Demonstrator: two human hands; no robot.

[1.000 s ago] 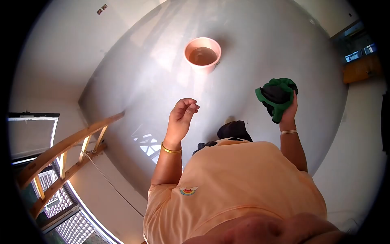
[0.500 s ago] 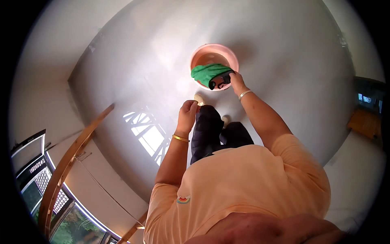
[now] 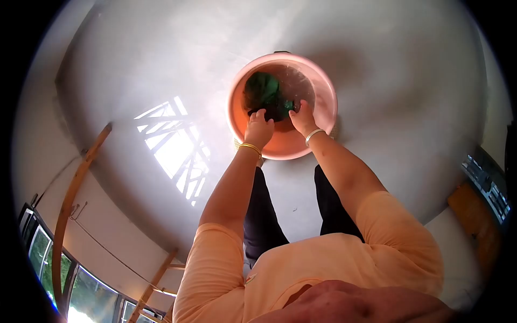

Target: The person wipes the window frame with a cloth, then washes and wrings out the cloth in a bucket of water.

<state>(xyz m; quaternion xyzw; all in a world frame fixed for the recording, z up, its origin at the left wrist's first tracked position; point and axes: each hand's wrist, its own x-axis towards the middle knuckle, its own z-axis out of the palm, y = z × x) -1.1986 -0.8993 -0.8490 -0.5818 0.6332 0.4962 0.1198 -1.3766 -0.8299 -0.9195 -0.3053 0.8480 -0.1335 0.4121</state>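
Note:
A green and black cloth [image 3: 262,90] lies in the brownish water inside a pink bucket [image 3: 328,102]. My left hand [image 3: 259,130] reaches over the near rim, its fingers slightly apart at the lower edge of the cloth. To its right, my right hand [image 3: 303,118] is also inside the bucket, thumb and fingers spread beside the cloth's right end. Neither hand shows a clear grip on the fabric. The parts of the cloth deeper in the water are dark and hard to make out.
The bucket stands on a smooth grey floor [image 3: 388,134], in front of my legs, with my feet partly behind its rim. A wooden ladder [image 3: 70,199] is at the left near the windows. A brown wooden piece [image 3: 474,223] is at the right.
The cloth has gone from my right hand above the bucket down into the water. My left hand has moved forward over the rim, and the bucket appears nearer.

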